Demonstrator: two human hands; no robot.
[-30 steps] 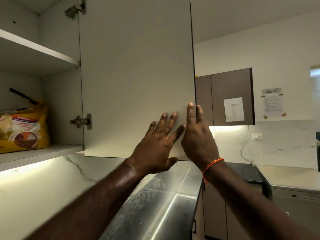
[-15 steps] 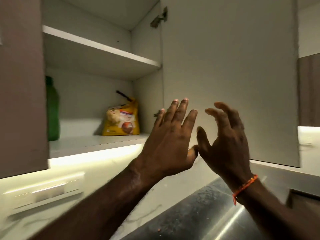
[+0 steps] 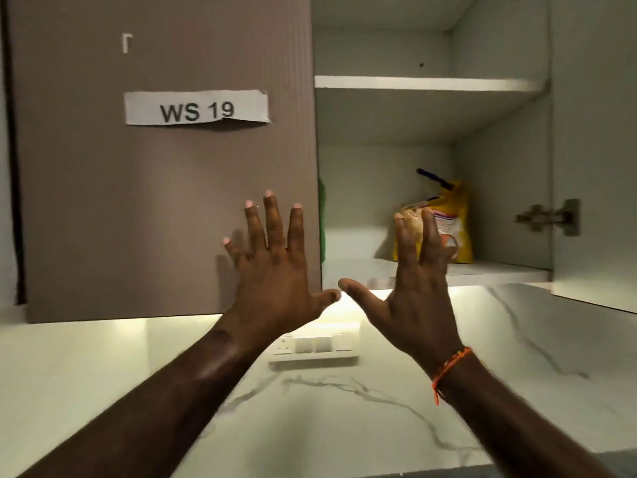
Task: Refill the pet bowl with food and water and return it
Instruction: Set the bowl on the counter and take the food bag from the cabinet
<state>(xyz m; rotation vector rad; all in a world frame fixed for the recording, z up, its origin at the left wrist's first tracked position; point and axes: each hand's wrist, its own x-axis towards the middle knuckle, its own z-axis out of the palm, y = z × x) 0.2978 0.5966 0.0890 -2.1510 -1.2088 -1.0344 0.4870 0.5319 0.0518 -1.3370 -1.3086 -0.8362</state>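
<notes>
A yellow pet food bag point(image 3: 451, 229) stands upright on the lower shelf point(image 3: 499, 270) of an open wall cabinet, its top held by a dark clip. My right hand point(image 3: 413, 288) is raised in front of the bag, fingers spread, holding nothing and partly covering the bag. My left hand point(image 3: 275, 270) is raised beside it, fingers spread, in front of the shut brown cabinet door point(image 3: 155, 201). The two thumbs nearly meet. No pet bowl is in view.
The cabinet's right door point(image 3: 593, 150) stands open with a hinge on its inner side. A green object point(image 3: 322, 219) peeks out behind the brown door's edge. A "WS 19" label point(image 3: 196, 108) is on that door. A switch plate point(image 3: 313, 346) sits on the marble wall below.
The view has swung left to face the open cabinet. Both hands have left the open door and now hover spread in front of the shelf, the right one over the bag.
</notes>
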